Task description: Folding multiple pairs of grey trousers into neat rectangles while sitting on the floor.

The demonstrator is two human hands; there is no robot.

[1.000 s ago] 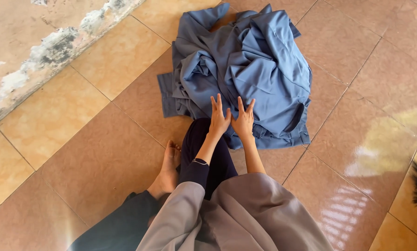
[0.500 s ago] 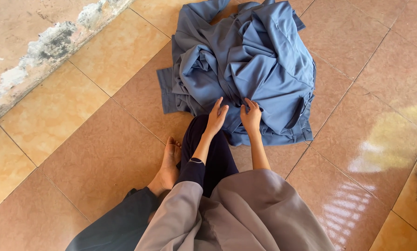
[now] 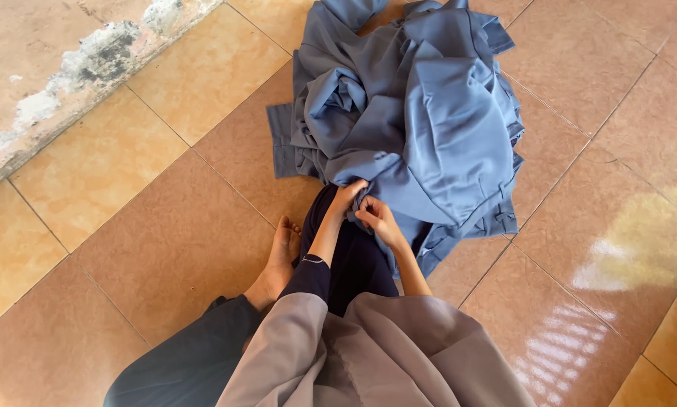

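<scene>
The blue cloth heap (image 3: pixel 414 128) lies on the tiled floor (image 3: pixel 165 226), far of the knees. Left hand (image 3: pixel 350 197) and right hand (image 3: pixel 378 218) fingers pinch its near edge (soft, light, probably slippery); best gripped at a hem.

Bare tiled floor (image 3: pixel 165 249) lies open left and right of the heaped blue cloth (image 3: pixel 421 120); a bare foot (image 3: pixel 282 252) and a stained wall base (image 3: pixel 75 83) bound the left.
</scene>
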